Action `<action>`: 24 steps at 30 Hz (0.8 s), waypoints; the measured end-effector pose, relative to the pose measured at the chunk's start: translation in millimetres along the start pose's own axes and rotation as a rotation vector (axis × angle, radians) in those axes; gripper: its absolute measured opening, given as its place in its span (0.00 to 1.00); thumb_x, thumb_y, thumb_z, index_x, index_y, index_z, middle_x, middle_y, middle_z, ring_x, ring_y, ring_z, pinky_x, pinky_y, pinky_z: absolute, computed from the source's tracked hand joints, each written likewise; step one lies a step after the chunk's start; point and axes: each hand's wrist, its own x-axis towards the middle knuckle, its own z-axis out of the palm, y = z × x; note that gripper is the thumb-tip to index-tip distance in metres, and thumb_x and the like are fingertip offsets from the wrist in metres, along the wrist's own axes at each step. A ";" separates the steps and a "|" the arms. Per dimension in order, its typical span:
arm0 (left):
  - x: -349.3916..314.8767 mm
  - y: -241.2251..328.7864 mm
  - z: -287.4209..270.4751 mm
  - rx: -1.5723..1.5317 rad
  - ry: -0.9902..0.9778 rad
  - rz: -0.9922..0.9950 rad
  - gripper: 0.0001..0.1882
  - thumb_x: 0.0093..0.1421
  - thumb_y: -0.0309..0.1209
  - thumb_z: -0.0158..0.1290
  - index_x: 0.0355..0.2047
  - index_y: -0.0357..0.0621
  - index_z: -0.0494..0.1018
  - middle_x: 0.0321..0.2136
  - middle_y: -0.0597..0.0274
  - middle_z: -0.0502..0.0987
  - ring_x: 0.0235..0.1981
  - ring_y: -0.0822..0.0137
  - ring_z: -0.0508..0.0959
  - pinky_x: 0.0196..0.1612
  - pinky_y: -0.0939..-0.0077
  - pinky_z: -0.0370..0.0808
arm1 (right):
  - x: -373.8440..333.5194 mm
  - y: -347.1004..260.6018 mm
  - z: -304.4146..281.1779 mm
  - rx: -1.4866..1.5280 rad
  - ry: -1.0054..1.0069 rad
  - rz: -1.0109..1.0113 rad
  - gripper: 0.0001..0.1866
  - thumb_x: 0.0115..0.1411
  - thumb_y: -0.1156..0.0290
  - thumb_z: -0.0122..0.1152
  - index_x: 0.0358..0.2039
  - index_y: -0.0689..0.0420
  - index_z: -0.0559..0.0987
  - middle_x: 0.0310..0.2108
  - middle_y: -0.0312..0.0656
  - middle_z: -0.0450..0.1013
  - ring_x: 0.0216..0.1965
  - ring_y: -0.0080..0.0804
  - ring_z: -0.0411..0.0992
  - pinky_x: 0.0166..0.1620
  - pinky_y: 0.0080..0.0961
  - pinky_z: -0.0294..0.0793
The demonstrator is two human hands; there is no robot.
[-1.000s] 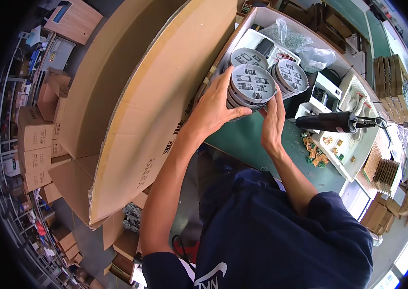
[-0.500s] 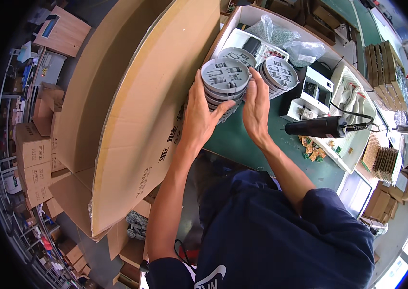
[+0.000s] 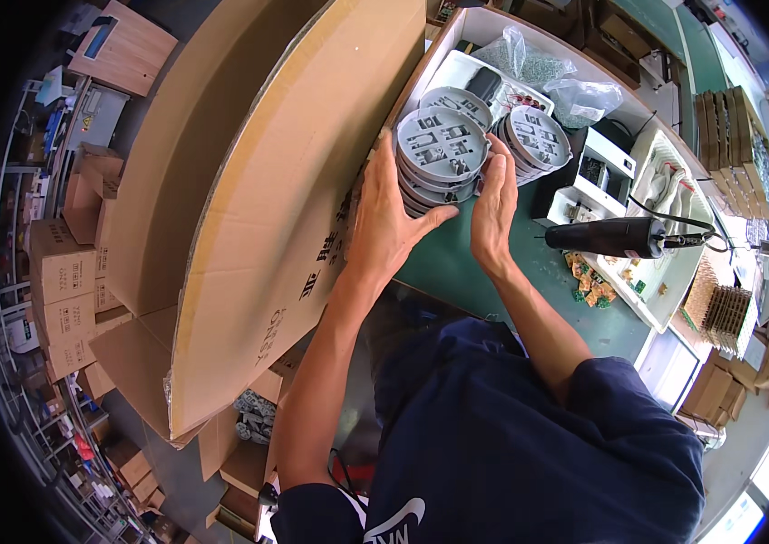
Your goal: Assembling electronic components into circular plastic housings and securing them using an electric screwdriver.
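Observation:
A stack of grey round plastic housings [image 3: 442, 150] stands at the near edge of the green workbench, its top piece showing moulded slots and recesses. My left hand [image 3: 383, 218] wraps its left side, thumb across the near side. Against the right side press the fingers of my right hand [image 3: 495, 204], so the stack is held between both palms. A second stack of the same housings [image 3: 539, 140] stands just right of my right fingertips. Behind the held stack, another stack [image 3: 459, 100] is partly hidden. The undersides of the stacks cannot be seen.
A large open cardboard box [image 3: 267, 227] rises directly left of my left arm. To the right, a black electric screwdriver [image 3: 607, 238] hangs by a white-and-black fixture [image 3: 588, 177]. Small circuit boards [image 3: 591, 283] lie on the green bench [image 3: 457, 263]. Plastic bags of small parts [image 3: 525, 59] sit behind.
The top of the held stack now sits slightly right and tilts more toward me. My left thumb has shifted lower and right along its near side. Both hands remain around it.

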 end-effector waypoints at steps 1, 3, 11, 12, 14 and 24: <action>-3.3 -0.2 -1.4 -0.027 0.015 0.002 0.63 0.51 0.41 0.75 0.75 0.35 0.43 0.69 0.36 0.58 0.70 0.45 0.62 0.69 0.55 0.64 | -1.7 0.2 0.9 0.003 -0.004 0.004 0.28 0.80 0.53 0.34 0.66 0.62 0.69 0.54 0.43 0.71 0.55 0.30 0.68 0.61 0.27 0.64; -12.8 9.5 -10.5 -0.047 0.037 -0.004 0.63 0.51 0.40 0.75 0.74 0.35 0.43 0.69 0.36 0.58 0.71 0.46 0.61 0.70 0.55 0.63 | -6.1 2.4 0.1 0.038 0.025 0.109 0.30 0.79 0.51 0.34 0.68 0.61 0.66 0.57 0.46 0.71 0.58 0.35 0.68 0.62 0.34 0.65; -99.8 138.4 -254.2 -0.161 -0.348 -0.033 0.32 0.59 0.37 0.68 0.58 0.28 0.73 0.54 0.47 0.80 0.57 0.54 0.79 0.64 0.63 0.71 | -81.0 -29.1 -47.1 -0.148 -0.172 -0.161 0.27 0.78 0.57 0.39 0.67 0.63 0.64 0.49 0.52 0.76 0.47 0.37 0.75 0.59 0.41 0.72; -106.3 145.1 -278.4 -0.111 -0.137 -0.157 0.28 0.63 0.37 0.64 0.58 0.30 0.74 0.54 0.50 0.80 0.58 0.58 0.79 0.64 0.65 0.71 | -96.2 -42.4 -46.8 -0.124 -0.261 -0.215 0.24 0.78 0.58 0.40 0.64 0.63 0.67 0.41 0.51 0.76 0.41 0.37 0.75 0.56 0.42 0.73; -91.1 109.8 -300.9 0.034 0.011 -0.316 0.23 0.68 0.39 0.57 0.57 0.33 0.76 0.54 0.53 0.80 0.57 0.63 0.79 0.62 0.69 0.72 | -82.0 -94.5 -37.4 -0.078 -0.470 -0.420 0.19 0.77 0.64 0.39 0.57 0.65 0.70 0.32 0.49 0.77 0.33 0.37 0.76 0.48 0.41 0.78; 12.1 -230.7 -244.4 0.499 -0.613 -0.634 0.29 0.66 0.45 0.57 0.58 0.35 0.74 0.58 0.36 0.74 0.61 0.47 0.74 0.64 0.55 0.69 | 30.1 -192.8 323.2 -0.934 -1.761 -1.268 0.12 0.67 0.70 0.50 0.40 0.60 0.82 0.33 0.50 0.78 0.35 0.46 0.78 0.41 0.42 0.77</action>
